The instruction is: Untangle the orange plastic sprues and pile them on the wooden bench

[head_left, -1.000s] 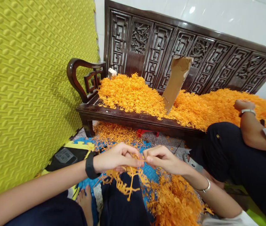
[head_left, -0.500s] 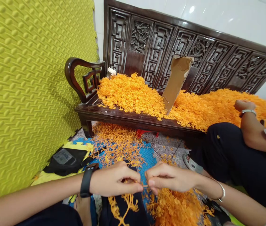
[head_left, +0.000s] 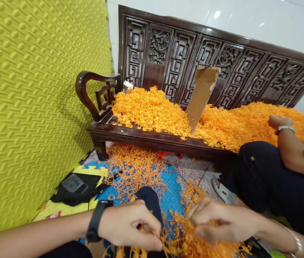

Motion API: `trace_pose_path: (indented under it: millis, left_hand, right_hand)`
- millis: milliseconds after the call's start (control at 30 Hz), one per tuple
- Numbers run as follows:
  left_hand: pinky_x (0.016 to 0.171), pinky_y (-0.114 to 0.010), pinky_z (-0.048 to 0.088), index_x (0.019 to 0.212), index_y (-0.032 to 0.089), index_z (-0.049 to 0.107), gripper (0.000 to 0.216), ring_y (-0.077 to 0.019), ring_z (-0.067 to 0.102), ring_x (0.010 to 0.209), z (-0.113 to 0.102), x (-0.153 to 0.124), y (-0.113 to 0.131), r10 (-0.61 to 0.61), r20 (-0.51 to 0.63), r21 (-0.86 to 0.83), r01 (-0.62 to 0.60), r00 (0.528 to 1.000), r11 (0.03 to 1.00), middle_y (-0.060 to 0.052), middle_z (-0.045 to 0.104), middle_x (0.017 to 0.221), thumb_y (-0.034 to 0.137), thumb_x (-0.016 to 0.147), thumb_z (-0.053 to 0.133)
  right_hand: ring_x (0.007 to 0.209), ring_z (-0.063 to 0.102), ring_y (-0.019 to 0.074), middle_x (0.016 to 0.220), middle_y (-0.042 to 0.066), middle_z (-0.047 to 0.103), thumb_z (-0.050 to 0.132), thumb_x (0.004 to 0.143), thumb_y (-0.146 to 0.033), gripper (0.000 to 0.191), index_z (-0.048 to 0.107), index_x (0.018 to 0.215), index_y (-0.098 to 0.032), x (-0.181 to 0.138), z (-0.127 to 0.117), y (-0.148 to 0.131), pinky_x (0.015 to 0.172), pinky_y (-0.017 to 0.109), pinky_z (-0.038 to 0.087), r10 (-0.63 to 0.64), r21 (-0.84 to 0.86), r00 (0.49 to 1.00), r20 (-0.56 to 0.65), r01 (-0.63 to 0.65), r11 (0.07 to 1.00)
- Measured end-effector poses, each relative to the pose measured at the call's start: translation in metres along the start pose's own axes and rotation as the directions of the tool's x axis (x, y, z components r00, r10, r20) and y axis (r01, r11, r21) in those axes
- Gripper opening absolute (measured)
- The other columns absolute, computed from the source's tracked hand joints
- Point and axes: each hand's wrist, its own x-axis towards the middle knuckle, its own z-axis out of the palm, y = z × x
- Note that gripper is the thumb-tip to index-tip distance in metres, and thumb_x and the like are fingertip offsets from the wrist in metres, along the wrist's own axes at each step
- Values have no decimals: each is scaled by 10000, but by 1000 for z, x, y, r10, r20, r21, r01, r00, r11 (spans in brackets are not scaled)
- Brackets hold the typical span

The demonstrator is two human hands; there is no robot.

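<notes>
My left hand (head_left: 130,225), a black band on its wrist, pinches an orange plastic branch (head_left: 135,252) with small flower-like clusters. Much of this branch hangs below the fingers and is cut off by the lower edge of the view. To the right, my right hand (head_left: 219,220) is smeared by motion, its fingers curled together. A bit of orange shows inside its curl, but what it holds is unclear. Beneath and beside this hand lies a heap of orange branched pieces (head_left: 186,243). The two hands are apart.
A dark carved bench (head_left: 141,133) carries a long orange pile (head_left: 152,111) and an upright cardboard strip (head_left: 201,95). Thin orange stems (head_left: 138,168) cover part of the blue mat (head_left: 173,182). A black bag (head_left: 73,188) lies left. Another person's hand (head_left: 279,121) rests at the pile's right.
My hands, close together on an orange stem before, have separated. The right hand has moved right over the heap; the left has shifted slightly down. The other person's hand stays nearly in place.
</notes>
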Motion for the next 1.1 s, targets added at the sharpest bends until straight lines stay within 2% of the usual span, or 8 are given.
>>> trace_pose_path:
  millis: [167,267,400,500,633,767,900,1100]
  left_hand:
    - [464,-220,202,657,140,581,331,-76,288,495,-19,-8,-10,-136,-298,-71,120,945,990,49,367,524,406,831,488]
    - [467,-221,189,725,134,618,345,-76,270,497,-20,-2,-16,-126,-384,-52,115,915,992,56,337,521,433,831,484]
    - [450,-212,190,735,128,633,362,-70,280,492,-17,8,-17,-102,-516,-59,84,851,995,47,375,541,450,820,491]
    - [407,-204,155,789,128,643,388,-62,248,429,-19,10,-14,-162,-605,-148,90,780,985,68,318,471,485,805,493]
    - [383,-192,132,812,124,642,414,-52,213,373,-24,11,-14,-216,-680,-261,45,700,964,94,235,416,514,780,508]
    - [379,-188,147,768,124,638,420,-50,223,351,-27,14,-17,-229,-727,-281,24,647,959,99,246,388,517,782,490]
    - [375,-189,152,710,131,607,406,-51,227,350,-28,19,-19,-229,-742,-275,25,630,961,100,249,386,516,770,497]
    - [372,-194,140,642,150,534,391,-55,220,361,-26,23,-18,-198,-749,-216,51,633,975,99,246,405,515,773,481]
  right_hand:
    - [531,443,94,573,-1,468,383,912,-354,311,562,759,-151,-35,-37,29,520,224,366,214,14,820,-532,-243,970]
    - [580,487,111,638,-13,506,406,899,-372,346,431,1172,-160,-21,-67,61,595,250,427,211,24,756,-620,-251,968]
    - [866,561,195,935,119,597,438,852,-441,415,467,1114,-121,23,-123,110,829,371,429,83,-163,627,-774,-324,932]
    - [1246,311,305,1321,199,377,529,782,-462,531,456,1180,-119,51,-167,135,1021,483,229,54,-191,547,-836,-382,904]
    - [1344,8,364,1447,190,175,648,686,-436,730,378,1285,-117,75,-186,146,1046,569,45,133,-130,586,-799,-385,914]
    - [1171,472,241,1267,153,488,488,824,-406,426,499,1156,-139,90,-144,128,1005,427,334,144,-75,742,-654,-253,964]
    - [935,620,169,1068,120,615,397,900,-340,279,517,1060,-145,91,-82,77,869,372,467,-14,152,902,-431,88,984]
    - [991,580,145,1084,84,608,536,847,-231,185,612,998,-156,75,-35,16,882,301,452,-230,-171,910,-344,180,969]
